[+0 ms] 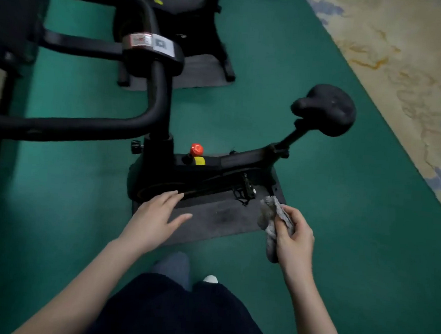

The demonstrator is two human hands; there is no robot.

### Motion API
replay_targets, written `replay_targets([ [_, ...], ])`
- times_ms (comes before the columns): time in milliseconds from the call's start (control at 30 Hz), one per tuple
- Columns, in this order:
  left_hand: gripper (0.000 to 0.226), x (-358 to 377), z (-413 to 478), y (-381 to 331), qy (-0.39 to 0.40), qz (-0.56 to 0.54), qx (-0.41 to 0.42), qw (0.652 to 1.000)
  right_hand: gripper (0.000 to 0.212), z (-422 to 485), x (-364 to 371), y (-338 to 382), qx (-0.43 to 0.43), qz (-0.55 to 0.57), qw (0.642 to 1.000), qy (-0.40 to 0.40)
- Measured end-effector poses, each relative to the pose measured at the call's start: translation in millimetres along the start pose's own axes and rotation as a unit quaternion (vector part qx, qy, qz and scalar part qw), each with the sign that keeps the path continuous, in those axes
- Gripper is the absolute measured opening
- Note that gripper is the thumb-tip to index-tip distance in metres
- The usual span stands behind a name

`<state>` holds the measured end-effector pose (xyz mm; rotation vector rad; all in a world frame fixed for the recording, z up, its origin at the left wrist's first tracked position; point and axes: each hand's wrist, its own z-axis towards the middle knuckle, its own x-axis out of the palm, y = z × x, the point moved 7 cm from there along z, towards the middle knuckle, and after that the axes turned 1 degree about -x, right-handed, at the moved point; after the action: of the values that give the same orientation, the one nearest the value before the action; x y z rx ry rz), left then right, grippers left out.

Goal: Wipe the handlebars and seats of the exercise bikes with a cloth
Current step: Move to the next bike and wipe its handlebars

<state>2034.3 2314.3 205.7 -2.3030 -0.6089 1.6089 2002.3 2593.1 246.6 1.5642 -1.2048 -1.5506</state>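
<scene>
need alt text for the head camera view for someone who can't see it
Seen from above, a person's right hand grips a crumpled grey cloth while the left hand is held open, in front of a black exercise bike on a dark mat. Its seat is to the right, its handlebar to the left.

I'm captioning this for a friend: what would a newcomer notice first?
The black exercise bike fills the centre, its red knob bright on the frame and its seat up right. Below, the right hand grips a grey cloth; the left hand is open over the mat.
</scene>
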Motion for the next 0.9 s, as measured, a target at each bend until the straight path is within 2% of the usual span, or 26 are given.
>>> replay_targets([
  [167, 0.068, -19.7, -13.4, 38.1, -0.053, -0.034, -0.098, 0.993, 0.024, 38.5, 55.9, 44.3, -0.071, 0.013, 0.992, 0.108],
  [267, 0.068, -34.0, -12.1, 60.2, -0.082, -0.052, -0.140, 0.985, 0.027, 58.7, 90.7, 79.4, -0.121, 0.023, 0.982, 0.146],
  [500, 0.068, -51.5, 3.0, 113.1, -0.107, -0.094, -0.250, 0.958, 0.019, 106.8, 145.1, 130.2, -0.141, 0.056, 0.977, 0.149],
  [600, 0.065, -57.3, 1.4, 125.5, -0.122, -0.107, -0.286, 0.944, 0.019, 119.3, 151.6, 162.0, -0.185, 0.073, 0.971, 0.129],
  [700, 0.063, -63.8, -6.8, 134.8, -0.148, -0.127, -0.328, 0.924, 0.021, 124.9, 160.1, 201.3, -0.247, 0.103, 0.954, 0.136],
  [900, 0.057, -76.5, -31.0, 142.5, -0.241, -0.165, -0.401, 0.868, 0.026, 116.2, 214.2, 260.4, -0.326, 0.120, 0.896, 0.279],
])
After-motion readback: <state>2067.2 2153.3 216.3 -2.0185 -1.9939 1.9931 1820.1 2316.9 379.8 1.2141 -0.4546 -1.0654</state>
